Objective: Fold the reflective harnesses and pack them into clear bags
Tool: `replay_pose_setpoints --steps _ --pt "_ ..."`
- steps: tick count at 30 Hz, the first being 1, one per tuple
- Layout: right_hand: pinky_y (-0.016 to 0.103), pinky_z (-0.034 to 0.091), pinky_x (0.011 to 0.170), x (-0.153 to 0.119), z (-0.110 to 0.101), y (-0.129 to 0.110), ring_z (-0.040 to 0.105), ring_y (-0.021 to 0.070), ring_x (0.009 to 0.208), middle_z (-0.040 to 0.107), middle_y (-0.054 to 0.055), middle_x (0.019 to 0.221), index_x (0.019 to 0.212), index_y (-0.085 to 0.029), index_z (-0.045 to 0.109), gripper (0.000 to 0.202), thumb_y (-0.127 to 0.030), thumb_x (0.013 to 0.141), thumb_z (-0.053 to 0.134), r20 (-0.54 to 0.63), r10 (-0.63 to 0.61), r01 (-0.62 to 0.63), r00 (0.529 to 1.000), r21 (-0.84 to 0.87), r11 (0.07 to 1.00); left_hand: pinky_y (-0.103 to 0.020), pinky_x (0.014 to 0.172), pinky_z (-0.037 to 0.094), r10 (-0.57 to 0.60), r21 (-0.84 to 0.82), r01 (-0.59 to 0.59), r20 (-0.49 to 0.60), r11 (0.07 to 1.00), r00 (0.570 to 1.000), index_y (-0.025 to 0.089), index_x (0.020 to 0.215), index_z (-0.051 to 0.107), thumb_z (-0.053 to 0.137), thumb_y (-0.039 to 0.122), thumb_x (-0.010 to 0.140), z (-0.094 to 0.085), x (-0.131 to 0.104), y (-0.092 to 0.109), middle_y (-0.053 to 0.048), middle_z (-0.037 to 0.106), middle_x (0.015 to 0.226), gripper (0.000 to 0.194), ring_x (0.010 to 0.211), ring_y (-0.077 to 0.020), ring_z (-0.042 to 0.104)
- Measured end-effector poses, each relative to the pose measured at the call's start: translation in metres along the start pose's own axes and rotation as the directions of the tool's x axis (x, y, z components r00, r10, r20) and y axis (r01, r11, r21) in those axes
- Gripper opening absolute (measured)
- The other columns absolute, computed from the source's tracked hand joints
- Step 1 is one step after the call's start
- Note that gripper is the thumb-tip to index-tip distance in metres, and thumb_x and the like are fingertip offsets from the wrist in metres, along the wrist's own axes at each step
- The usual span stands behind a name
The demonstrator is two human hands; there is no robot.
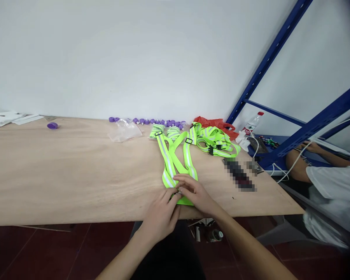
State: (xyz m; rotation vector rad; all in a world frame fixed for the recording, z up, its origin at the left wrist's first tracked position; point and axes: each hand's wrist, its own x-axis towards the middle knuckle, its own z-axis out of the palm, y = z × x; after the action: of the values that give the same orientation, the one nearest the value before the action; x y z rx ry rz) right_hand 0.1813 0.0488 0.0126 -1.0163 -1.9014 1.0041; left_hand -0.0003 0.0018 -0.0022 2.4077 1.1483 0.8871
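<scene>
A neon-green reflective strap harness with silver stripes and black slide buckles lies spread on the table in front of me. Its near end is under my hands, close to the table's front edge. My left hand has its fingers closed on the strap near a small dark piece, partly hidden by the fingers. Meeting it from the right, my right hand pinches the same spot, fingertips nearly touching those of the left. More green reflective straps lie in a tangled heap behind, to the right.
Folded straps in clear bags, an empty-looking plastic bag and several purple pieces line the wall. A red bag, a bottle and a blue metal frame stand right. Another person sits beyond.
</scene>
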Motion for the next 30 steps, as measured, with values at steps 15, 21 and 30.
replay_pose_setpoints --steps 15,21,30 --pt "0.049 0.05 0.108 -0.076 -0.002 0.018 0.042 0.029 0.142 0.054 0.014 0.146 0.149 -0.017 0.043 0.054 -0.032 0.098 0.053 0.091 -0.229 0.21 0.969 -0.789 0.578 -0.056 0.114 0.039 0.019 0.278 -0.052 0.123 0.959 0.992 0.019 0.137 0.05 0.052 0.024 0.095 -0.006 -0.024 0.001 -0.011 0.044 0.154 0.043 0.14 -0.0319 0.041" --pt "0.047 0.053 0.105 -0.091 0.003 0.012 0.05 0.0296 0.137 0.06 0.014 0.14 0.147 -0.017 0.046 0.053 -0.024 0.096 0.054 0.14 -0.285 0.281 0.948 -0.786 0.551 -0.059 0.112 0.038 0.05 0.307 -0.101 0.169 0.946 0.984 0.023 0.144 0.046 0.053 0.016 0.091 -0.016 -0.04 0.003 -0.009 0.054 0.144 0.053 0.129 -0.0308 0.05" --pt "0.038 0.055 0.103 -0.102 0.0 0.014 0.055 0.0241 0.132 0.063 0.013 0.136 0.142 -0.017 0.052 0.054 -0.003 0.09 0.043 0.142 -0.364 0.329 0.921 -0.784 0.527 -0.053 0.114 0.038 0.182 0.291 -0.199 0.083 0.936 0.98 0.025 0.139 0.051 0.049 0.014 0.095 -0.013 -0.041 -0.009 -0.005 0.064 0.133 0.046 0.123 -0.0255 0.057"
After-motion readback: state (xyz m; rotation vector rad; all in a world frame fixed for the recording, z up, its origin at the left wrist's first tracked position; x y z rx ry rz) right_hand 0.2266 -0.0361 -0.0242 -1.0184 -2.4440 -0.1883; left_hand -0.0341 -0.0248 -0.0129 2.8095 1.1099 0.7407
